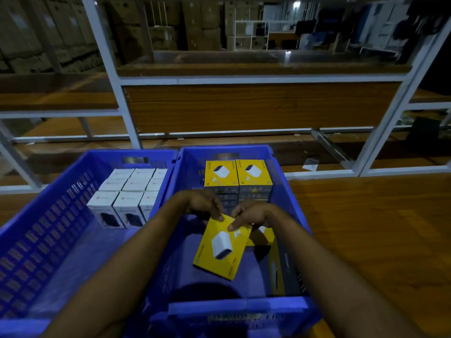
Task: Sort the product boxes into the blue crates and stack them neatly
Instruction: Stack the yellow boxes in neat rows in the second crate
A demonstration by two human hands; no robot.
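Labelling: the print on all boxes is too blurred to read. The yellow cardboard product box (223, 248) carries a picture of a white plug-in adapter on its top face. The white cardboard boxes (129, 191) carry a small red logo on top and a dark product picture on the front.

Hand pose: both forearms reach forward into the right blue plastic crate (236, 308). The left hand (206, 203) and the right hand (251, 213) meet at the far edge of the yellow cardboard product box, which is held tilted above the crate floor, far edge raised.

Fingers: each hand pinches the far edge, thumb on the top face, remaining fingers curled behind and largely hidden.

Other contents: a stack of yellow boxes (238, 175) stands against the far wall of the same crate. A second yellow box (267, 236) lies partly under the right hand. The white cardboard boxes stand in rows in the left blue plastic crate (48, 215). Both crates rest on a wooden table (366, 228)
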